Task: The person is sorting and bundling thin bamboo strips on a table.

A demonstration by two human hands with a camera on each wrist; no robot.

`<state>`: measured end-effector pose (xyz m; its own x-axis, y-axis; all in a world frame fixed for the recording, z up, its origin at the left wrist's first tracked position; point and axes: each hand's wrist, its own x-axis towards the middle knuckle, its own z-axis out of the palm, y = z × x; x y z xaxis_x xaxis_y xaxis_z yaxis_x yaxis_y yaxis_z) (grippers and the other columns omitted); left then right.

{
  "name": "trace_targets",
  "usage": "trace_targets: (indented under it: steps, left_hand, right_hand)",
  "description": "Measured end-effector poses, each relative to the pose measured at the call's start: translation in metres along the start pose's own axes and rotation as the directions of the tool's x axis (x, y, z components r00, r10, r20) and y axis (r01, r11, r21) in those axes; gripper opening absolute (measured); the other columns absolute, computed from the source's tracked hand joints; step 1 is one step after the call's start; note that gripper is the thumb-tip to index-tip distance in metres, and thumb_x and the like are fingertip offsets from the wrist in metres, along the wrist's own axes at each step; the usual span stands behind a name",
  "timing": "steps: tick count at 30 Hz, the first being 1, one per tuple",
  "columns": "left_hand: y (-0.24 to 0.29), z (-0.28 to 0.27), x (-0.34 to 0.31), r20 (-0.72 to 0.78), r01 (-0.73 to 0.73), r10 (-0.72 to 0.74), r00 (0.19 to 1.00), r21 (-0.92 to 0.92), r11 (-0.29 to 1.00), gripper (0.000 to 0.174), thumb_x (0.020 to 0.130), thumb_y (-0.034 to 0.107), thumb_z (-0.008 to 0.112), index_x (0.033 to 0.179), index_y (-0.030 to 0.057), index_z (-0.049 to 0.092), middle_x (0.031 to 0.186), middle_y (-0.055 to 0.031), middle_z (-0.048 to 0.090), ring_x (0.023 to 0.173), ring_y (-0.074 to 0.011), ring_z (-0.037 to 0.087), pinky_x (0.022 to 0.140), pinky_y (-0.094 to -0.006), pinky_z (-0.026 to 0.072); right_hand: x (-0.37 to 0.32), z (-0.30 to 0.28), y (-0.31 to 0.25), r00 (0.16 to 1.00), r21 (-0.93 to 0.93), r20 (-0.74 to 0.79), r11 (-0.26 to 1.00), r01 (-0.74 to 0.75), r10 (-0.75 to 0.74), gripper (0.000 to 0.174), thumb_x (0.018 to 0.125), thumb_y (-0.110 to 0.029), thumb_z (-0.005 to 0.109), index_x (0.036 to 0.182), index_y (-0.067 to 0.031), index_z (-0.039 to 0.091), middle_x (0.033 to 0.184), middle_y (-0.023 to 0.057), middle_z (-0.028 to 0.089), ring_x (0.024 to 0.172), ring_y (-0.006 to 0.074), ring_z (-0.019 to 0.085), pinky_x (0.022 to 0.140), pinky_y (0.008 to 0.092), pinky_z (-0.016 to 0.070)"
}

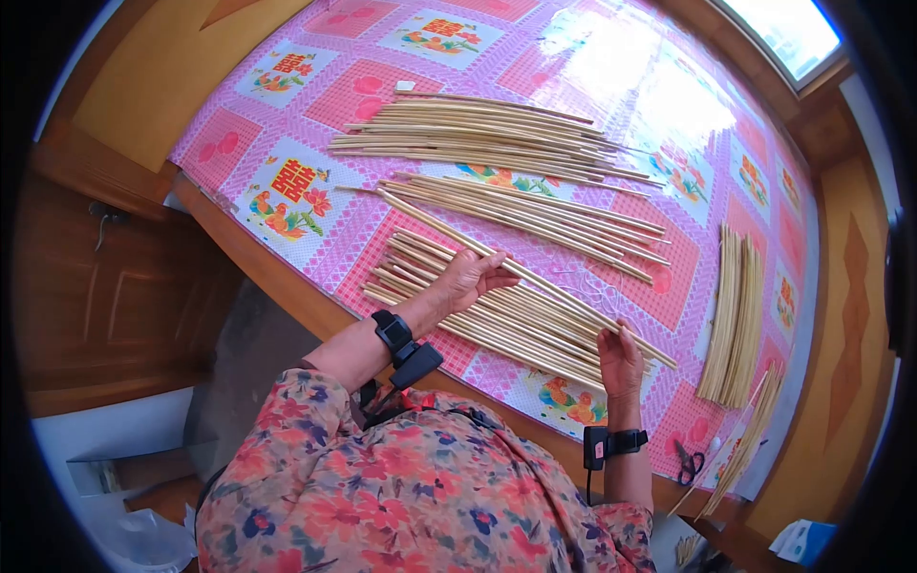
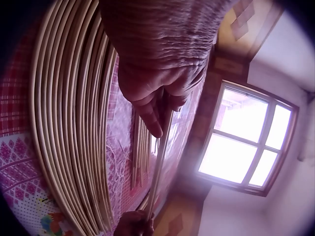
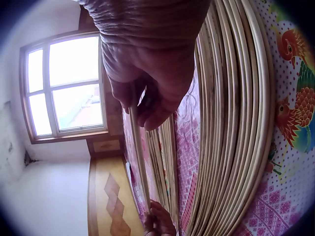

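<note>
My left hand (image 1: 468,280) pinches a couple of long, slender pale sticks (image 1: 564,296) near their middle. Toward their right end, my right hand (image 1: 621,361) holds the same sticks between thumb and fingers. They slant from upper left to lower right above a row of similar sticks (image 1: 521,329) laid side by side on the table. In the left wrist view the held sticks (image 2: 158,172) run from the left fingers down to the right hand (image 2: 134,223). The right wrist view shows them (image 3: 140,162) leading to the left hand (image 3: 160,219).
Beyond the hands lie two more spreads of sticks (image 1: 554,215) (image 1: 478,129) on the pink patterned tablecloth (image 1: 330,95). Bundles of thinner sticks (image 1: 731,320) (image 1: 745,444) lie at the right. Black-handled scissors (image 1: 688,463) rest near the front edge. White string (image 1: 607,291) lies behind the right hand.
</note>
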<state>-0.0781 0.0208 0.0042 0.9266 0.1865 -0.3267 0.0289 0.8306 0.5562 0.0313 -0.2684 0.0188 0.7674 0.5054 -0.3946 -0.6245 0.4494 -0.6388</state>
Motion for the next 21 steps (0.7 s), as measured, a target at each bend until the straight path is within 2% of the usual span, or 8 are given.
trace_targets:
  steps: [6, 11, 13, 16, 17, 19, 21]
  left_hand:
    - [0.003, 0.003, -0.001, 0.034, 0.004, -0.005, 0.999, 0.042, 0.999, 0.019, 0.085, 0.014, 0.051, 0.092, -0.0031, 0.057, 0.090, -0.0123, 0.060, 0.086, -0.0215, 0.060, 0.079, -0.0330, 0.0520]
    - [0.003, 0.005, -0.002, -0.045, -0.003, 0.004, 0.999, 0.017, 1.000, 0.011, 0.083, 0.010, 0.055, 0.082, -0.0010, 0.058, 0.083, -0.0108, 0.061, 0.082, -0.0219, 0.061, 0.077, -0.0346, 0.0532]
    - [-0.001, 0.001, -0.001, -0.038, -0.029, 0.029, 0.999, -0.009, 1.000, 0.012, 0.083, 0.010, 0.054, 0.084, -0.0012, 0.059, 0.085, -0.0117, 0.061, 0.083, -0.0224, 0.061, 0.079, -0.0347, 0.0525]
    - [-0.003, 0.002, 0.000, -0.080, -0.007, 0.007, 0.997, 0.007, 1.000, 0.011, 0.083, 0.008, 0.055, 0.084, -0.0015, 0.059, 0.084, -0.0110, 0.061, 0.083, -0.0225, 0.061, 0.079, -0.0363, 0.0526]
    - [-0.002, 0.004, -0.001, -0.083, 0.002, -0.001, 0.997, 0.014, 1.000, 0.011, 0.083, 0.009, 0.055, 0.084, -0.0011, 0.059, 0.084, -0.0110, 0.061, 0.083, -0.0223, 0.061, 0.080, -0.0361, 0.0524]
    - [-0.003, 0.000, 0.000, -0.067, 0.006, -0.006, 0.998, 0.007, 1.000, 0.011, 0.083, 0.009, 0.055, 0.084, -0.0009, 0.059, 0.085, -0.0110, 0.061, 0.083, -0.0224, 0.061, 0.079, -0.0360, 0.0525]
    - [-0.003, -0.001, 0.001, -0.056, -0.011, 0.012, 0.998, 0.011, 1.000, 0.011, 0.083, 0.010, 0.055, 0.084, -0.0003, 0.059, 0.085, -0.0109, 0.062, 0.084, -0.0223, 0.061, 0.078, -0.0354, 0.0529]
  right_hand:
    - [0.002, -0.001, 0.002, 1.000, 0.045, 0.030, 0.999, -0.008, 0.007, 0.021, 0.082, -0.007, 0.053, 0.102, -0.0003, 0.053, 0.091, 0.0096, 0.059, 0.084, 0.0206, 0.059, 0.078, 0.0326, 0.0497]
    - [0.005, -0.002, 0.002, 1.000, 0.063, -0.016, 0.998, -0.001, 0.002, 0.022, 0.082, -0.009, 0.054, 0.103, -0.0013, 0.054, 0.089, 0.0089, 0.060, 0.083, 0.0208, 0.059, 0.078, 0.0328, 0.0498]
    - [0.006, 0.000, 0.003, 1.000, 0.082, 0.011, 0.997, -0.013, 0.012, 0.023, 0.083, -0.012, 0.054, 0.104, -0.0014, 0.053, 0.088, 0.0097, 0.060, 0.082, 0.0206, 0.059, 0.077, 0.0325, 0.0500]
    - [0.009, 0.000, 0.004, 0.997, 0.080, -0.055, 0.995, -0.053, 0.058, 0.026, 0.085, -0.019, 0.052, 0.105, -0.0008, 0.051, 0.086, 0.0108, 0.059, 0.078, 0.0201, 0.060, 0.073, 0.0320, 0.0510]
    - [0.009, 0.001, 0.003, 0.997, 0.078, -0.073, 0.997, -0.030, 0.036, 0.026, 0.085, -0.019, 0.052, 0.105, -0.0008, 0.051, 0.086, 0.0108, 0.059, 0.078, 0.0201, 0.060, 0.073, 0.0320, 0.0510]
    - [0.005, 0.007, -0.001, 0.994, 0.010, -0.043, 0.995, -0.103, 0.103, 0.028, 0.087, -0.022, 0.050, 0.104, -0.0006, 0.051, 0.086, 0.0111, 0.059, 0.075, 0.0199, 0.060, 0.070, 0.0315, 0.0515]
    - [0.004, 0.008, -0.001, 0.993, -0.024, -0.053, 0.994, -0.111, 0.110, 0.029, 0.087, -0.024, 0.048, 0.104, -0.0003, 0.050, 0.086, 0.0110, 0.059, 0.074, 0.0196, 0.060, 0.068, 0.0311, 0.0517]
